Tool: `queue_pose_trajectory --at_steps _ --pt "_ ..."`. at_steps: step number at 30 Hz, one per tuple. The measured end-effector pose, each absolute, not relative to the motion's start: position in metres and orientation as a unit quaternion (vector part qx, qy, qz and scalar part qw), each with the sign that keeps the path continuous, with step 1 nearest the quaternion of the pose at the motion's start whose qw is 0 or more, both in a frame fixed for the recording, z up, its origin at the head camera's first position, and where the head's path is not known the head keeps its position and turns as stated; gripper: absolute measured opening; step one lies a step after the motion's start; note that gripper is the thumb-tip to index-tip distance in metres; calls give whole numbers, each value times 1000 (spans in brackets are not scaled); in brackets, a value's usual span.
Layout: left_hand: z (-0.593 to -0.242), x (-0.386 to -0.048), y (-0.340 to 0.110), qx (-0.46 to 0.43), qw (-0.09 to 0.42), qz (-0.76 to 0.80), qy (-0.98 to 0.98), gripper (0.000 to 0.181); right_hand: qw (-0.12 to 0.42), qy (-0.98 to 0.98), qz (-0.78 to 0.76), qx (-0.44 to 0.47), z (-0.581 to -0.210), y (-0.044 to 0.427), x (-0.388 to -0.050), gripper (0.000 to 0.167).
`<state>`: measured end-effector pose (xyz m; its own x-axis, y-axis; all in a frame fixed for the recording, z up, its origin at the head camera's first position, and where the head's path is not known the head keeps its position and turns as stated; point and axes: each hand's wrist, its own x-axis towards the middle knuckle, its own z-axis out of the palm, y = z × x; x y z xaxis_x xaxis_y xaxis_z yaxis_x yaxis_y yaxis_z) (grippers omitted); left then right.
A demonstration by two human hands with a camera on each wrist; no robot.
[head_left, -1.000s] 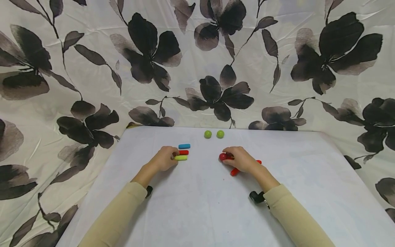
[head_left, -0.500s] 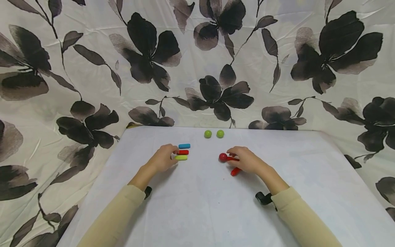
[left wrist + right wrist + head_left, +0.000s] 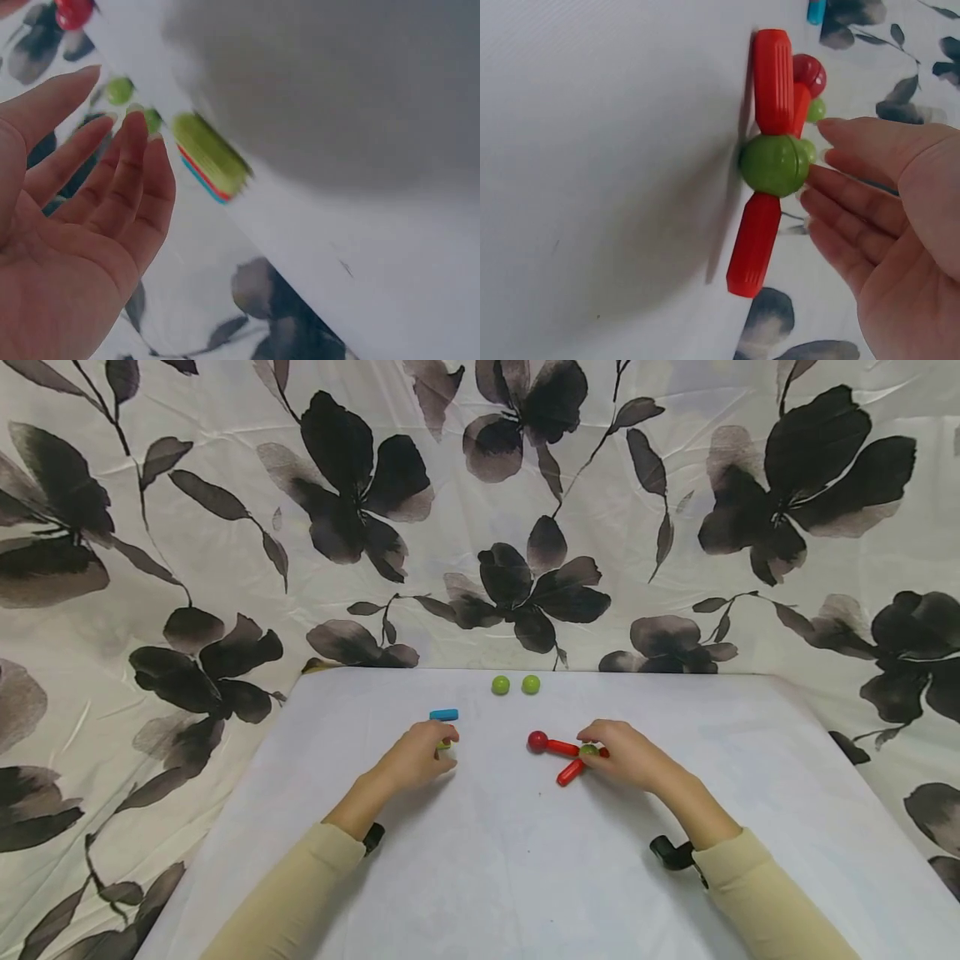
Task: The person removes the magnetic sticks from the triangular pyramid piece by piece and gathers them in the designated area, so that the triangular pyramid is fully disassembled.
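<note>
My left hand [image 3: 416, 756], fingers loosely extended, hovers by the yellow-green stick [image 3: 444, 745] and hides most of it. In the left wrist view that stick [image 3: 210, 150] lies apart from the fingers, with edges of a red stick [image 3: 204, 169] and a blue stick [image 3: 196, 178] behind it. My right hand [image 3: 626, 756] is beside a joined toy piece: a green ball [image 3: 772, 165] with red sticks [image 3: 754, 247] out of it, one leading to a red ball [image 3: 537, 742]. Its fingers are relaxed around the green ball's side, gripping nothing; whether they touch it I cannot tell.
Two loose green balls [image 3: 500, 685] sit near the far edge of the white table [image 3: 480, 860]. A blue stick [image 3: 444, 714] lies beyond my left hand. Floral cloth [image 3: 517, 510] hangs behind the table.
My right hand has drawn back to the right, uncovering the red sticks and the green ball. My left hand has shifted right over the sticks, hiding the red one. The pieces stay in place.
</note>
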<state>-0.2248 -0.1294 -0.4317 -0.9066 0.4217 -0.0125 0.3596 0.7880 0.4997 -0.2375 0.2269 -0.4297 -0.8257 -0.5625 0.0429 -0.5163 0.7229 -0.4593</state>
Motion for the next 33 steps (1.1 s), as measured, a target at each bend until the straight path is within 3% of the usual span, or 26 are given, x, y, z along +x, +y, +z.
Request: queue_pose_trajectory --at_steps 17,33 --pt "-447 -209 -37 256 166 241 921 38 44 925 -230 -298 -442 239 -246 24" --pt "-455 -228 25 230 138 254 929 22 26 918 -245 -312 -446 240 -250 21"
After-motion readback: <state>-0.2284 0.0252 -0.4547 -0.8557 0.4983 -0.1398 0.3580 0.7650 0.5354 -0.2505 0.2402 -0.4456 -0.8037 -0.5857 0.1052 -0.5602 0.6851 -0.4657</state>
